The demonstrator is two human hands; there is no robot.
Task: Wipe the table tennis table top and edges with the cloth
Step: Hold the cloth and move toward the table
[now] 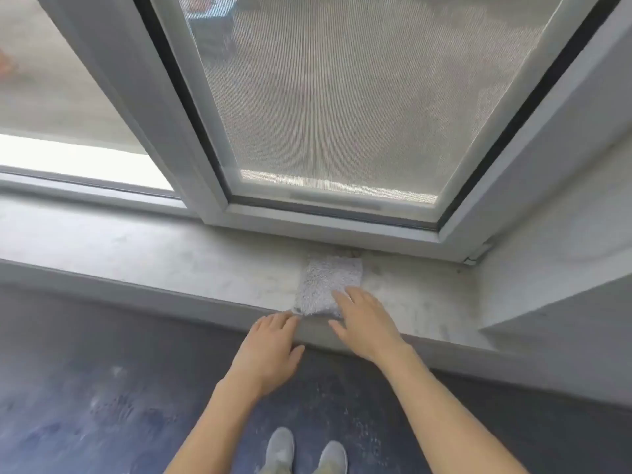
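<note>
Cloth, a small grey folded square with a nubby weave, lies flat on the pale stone window sill, close below the window frame and reaching to the sill's front edge. Both hands are stretched out to it. The left hand has its fingers nearly straight, and their tips touch the cloth's near left corner at the lip of the sill; whether they pinch the fabric I cannot tell. The right hand lies open with fingers spread, and its fingertips rest on the cloth's near right part while the palm hangs over the sill's edge. Neither hand is curled round the cloth.

Behind the sill stands a grey-framed window with a mesh screen in the sash on the right, and plain glass to the left. A grey wall closes in the sill on the right. Below, the floor is dark and scuffed with pale marks, and two grey shoes show at the bottom between the bare forearms.
</note>
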